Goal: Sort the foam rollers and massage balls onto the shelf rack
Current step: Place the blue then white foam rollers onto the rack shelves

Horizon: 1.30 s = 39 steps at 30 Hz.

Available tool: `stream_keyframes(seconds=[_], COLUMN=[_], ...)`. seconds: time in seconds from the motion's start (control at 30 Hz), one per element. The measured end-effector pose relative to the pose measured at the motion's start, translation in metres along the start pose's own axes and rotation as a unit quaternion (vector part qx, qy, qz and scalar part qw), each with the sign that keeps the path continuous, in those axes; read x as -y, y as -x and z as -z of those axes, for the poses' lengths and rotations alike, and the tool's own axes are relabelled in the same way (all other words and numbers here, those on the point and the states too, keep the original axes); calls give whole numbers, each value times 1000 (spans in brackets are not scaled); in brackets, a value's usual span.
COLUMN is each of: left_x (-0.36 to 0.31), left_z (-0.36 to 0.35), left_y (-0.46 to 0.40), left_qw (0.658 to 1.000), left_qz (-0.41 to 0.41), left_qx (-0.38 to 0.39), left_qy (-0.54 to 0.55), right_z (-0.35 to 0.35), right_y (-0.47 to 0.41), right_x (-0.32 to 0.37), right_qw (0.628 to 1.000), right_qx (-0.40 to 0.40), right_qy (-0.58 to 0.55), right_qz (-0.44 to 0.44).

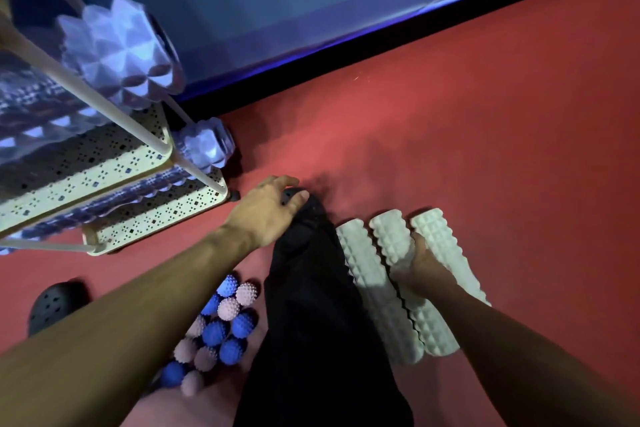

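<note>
White foam rollers [398, 274], three, side by side on red floor [485, 149], long axes pointing away. Right hand [420, 262]: grip clenched on middle roller. Left hand [268, 210]: resting on knee, grasping nothing. Shelf rack [114, 163] lies forward-left.

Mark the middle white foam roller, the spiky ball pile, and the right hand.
middle white foam roller [390, 236], head view, upper ridged body
spiky ball pile [215, 332], head view, central blue ball
right hand [420, 262], head view, back of hand
</note>
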<state>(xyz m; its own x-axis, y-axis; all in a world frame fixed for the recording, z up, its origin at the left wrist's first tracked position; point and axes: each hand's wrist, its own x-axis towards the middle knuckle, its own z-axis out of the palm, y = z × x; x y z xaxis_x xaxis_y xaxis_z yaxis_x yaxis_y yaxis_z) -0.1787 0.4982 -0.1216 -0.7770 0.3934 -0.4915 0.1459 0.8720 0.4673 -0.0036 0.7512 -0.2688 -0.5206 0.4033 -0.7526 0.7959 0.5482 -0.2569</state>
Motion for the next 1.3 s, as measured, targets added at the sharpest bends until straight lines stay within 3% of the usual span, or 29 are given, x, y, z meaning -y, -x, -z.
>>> stream_keyframes(seconds=[0.2, 0.33, 0.47, 0.67, 0.8, 0.93, 1.0, 1.13, 1.3], left_x=[8, 3, -7, -24, -32, -42, -42, -29, -2], left_z=[-5, -2, -1, 11, 29, 51, 60, 62, 54], left_y=[-1, 1, 1, 2, 4, 13, 20, 29, 26], left_qw=[1000, 1000, 999, 995, 989, 941, 932, 934, 949], left_qz=[4, 0, -4, -11, -13, -24, -50, -46, 20], left_qx=[13, 8, 3, -14, -36, 13, 25, 47, 27], left_qy=[3, 8, 38, 100, 144, 336, 357, 351, 313], right_z=[-19, -2, 38, 99, 109, 108, 102, 92, 70], right_y=[-6, -7, -2, 35, 63, 83, 89, 91, 58], right_x=[-11, 5, 44, 128, 177, 204, 208, 203, 152], right_qw=[999, 998, 980, 891, 825, 779, 773, 802, 911], right_qx=[-51, -44, -71, -96, -49, 113, 158, 184, 40], right_qy=[-3, -8, -154, -387, -499, -548, -551, -504, -363], right_qz=[11, 36, 100, 218, 262, 281, 273, 263, 194])
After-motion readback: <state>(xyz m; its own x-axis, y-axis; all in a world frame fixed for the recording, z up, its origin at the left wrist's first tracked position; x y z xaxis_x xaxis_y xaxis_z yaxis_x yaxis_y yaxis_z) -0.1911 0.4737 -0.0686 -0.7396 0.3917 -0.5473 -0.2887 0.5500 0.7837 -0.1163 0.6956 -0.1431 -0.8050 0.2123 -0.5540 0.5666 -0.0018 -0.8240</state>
